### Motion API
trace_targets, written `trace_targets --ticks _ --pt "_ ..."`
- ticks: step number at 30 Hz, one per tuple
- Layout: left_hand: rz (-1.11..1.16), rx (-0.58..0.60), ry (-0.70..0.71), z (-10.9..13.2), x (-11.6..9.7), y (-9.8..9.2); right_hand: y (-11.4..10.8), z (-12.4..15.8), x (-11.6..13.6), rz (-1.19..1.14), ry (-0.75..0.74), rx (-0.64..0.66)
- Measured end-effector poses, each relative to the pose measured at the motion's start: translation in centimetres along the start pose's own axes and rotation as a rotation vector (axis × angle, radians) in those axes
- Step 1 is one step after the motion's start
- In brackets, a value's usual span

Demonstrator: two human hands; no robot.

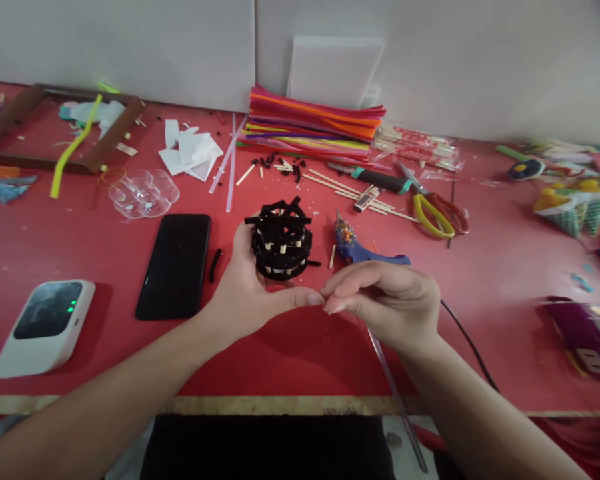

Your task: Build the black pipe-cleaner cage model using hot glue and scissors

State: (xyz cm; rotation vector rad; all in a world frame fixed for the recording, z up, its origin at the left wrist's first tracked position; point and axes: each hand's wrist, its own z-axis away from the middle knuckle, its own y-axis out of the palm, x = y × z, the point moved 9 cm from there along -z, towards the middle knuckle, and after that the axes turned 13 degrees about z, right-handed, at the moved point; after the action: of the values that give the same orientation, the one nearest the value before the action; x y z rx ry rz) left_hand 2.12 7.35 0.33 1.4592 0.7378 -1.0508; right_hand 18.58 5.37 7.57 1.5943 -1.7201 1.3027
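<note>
My left hand (240, 297) is wrapped around the side of a small round black craft piece (281, 257), built of fuzzy black pipe-cleaner rings with short wooden pegs between them. My left thumb stretches out to the right. At its tip, the thumb and fingertips of my right hand (393, 297) are pinched together; whatever they may hold is too small to tell. Just beyond my right hand lies a blue glue gun (373, 253), with a clear glue stick (395, 393) reaching past the table edge. A short black pipe-cleaner piece (215, 265) lies left of the craft piece.
A black phone (174, 267) and a white device (45, 330) lie at left. Behind are a pipe-cleaner bundle (313, 130), paper scraps (193, 153), wooden sticks (350, 190), pliers (380, 179) and scissors (435, 213). A dark cord (473, 347) runs at right.
</note>
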Motion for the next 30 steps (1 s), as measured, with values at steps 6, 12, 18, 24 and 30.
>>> trace_targets --ticks 6,12,18,24,30 --pt "-0.106 -0.034 0.062 0.2 -0.4 -0.4 -0.5 0.0 -0.2 0.118 0.001 -0.065" --pt "-0.280 -0.037 0.200 0.2 -1.3 -0.2 0.1 0.1 -1.0 0.166 0.122 -0.029" --pt "-0.327 -0.041 0.303 0.2 -1.7 -0.2 1.1 0.1 -1.4 0.140 0.165 0.068" --pt "-0.320 -0.006 0.342 0.2 -1.7 -0.1 1.5 0.0 -1.9 0.245 0.211 0.145" --pt "-0.397 0.017 0.399 0.5 -1.6 0.4 2.2 0.0 -1.3 0.458 0.088 0.256"
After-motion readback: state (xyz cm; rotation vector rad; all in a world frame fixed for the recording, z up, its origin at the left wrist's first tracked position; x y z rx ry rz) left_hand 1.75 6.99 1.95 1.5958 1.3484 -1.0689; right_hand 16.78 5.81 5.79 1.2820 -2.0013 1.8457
